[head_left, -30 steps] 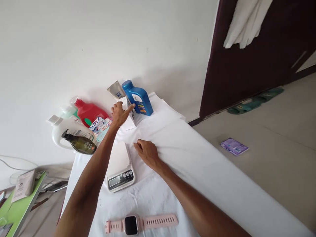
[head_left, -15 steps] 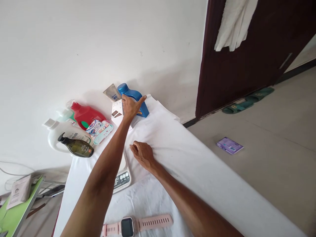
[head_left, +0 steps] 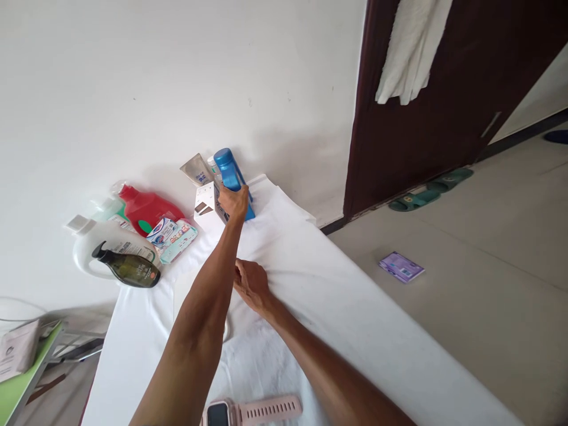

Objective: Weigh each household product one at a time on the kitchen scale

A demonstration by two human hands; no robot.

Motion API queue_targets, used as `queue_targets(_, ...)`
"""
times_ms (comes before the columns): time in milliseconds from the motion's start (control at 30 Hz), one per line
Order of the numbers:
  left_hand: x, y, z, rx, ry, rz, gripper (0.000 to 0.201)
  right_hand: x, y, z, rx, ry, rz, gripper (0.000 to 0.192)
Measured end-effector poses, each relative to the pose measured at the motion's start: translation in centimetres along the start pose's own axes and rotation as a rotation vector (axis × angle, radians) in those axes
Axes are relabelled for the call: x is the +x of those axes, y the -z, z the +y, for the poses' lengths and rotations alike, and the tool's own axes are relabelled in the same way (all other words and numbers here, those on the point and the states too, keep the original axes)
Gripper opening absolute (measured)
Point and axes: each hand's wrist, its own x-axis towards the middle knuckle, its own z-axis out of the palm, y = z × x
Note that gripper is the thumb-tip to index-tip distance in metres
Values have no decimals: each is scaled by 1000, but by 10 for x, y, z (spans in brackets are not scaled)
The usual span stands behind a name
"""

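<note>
White-covered table is filling the centre of view, with a white scale lying on it, partly masked by the left forearm. Blue bottle is showing cap-up at the table's far end, just right of a white box, and the left hand is gripping the bottle's lower body, fingers partly hidden. Right hand is resting just beside the scale, loosely curled, nothing visible in its grasp; a pink watch is lying at the near side.

The left fingers grip a blue bottle.
</note>
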Motion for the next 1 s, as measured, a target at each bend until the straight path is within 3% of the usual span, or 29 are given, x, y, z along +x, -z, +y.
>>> queue_targets(167,-8,25,-17,-86,-69,-27,28,0,2,-1,25,5,18,33)
queue_targets(300,-23,51,-29,-265,-91,-80,24,0,2,0,21,15,19,37)
queue_targets(467,-56,110,-41,-570,-112,-283,30,-1,-1,-1,13,65,-11,37)
queue_targets(533,-67,140,-44,-655,-145,-299,33,-2,-2,-1,22,106,-44,35)
queue_targets(833,-83,286,-70,-643,-195,0,33,-3,-4,7,221,182,4,43)
queue_targets(933,-96,315,-89,-603,-166,64,33,-4,-4,6,238,171,10,42)
queue_targets(1000,-104,324,-104,-582,-133,84,33,-5,-3,5,244,162,1,42)
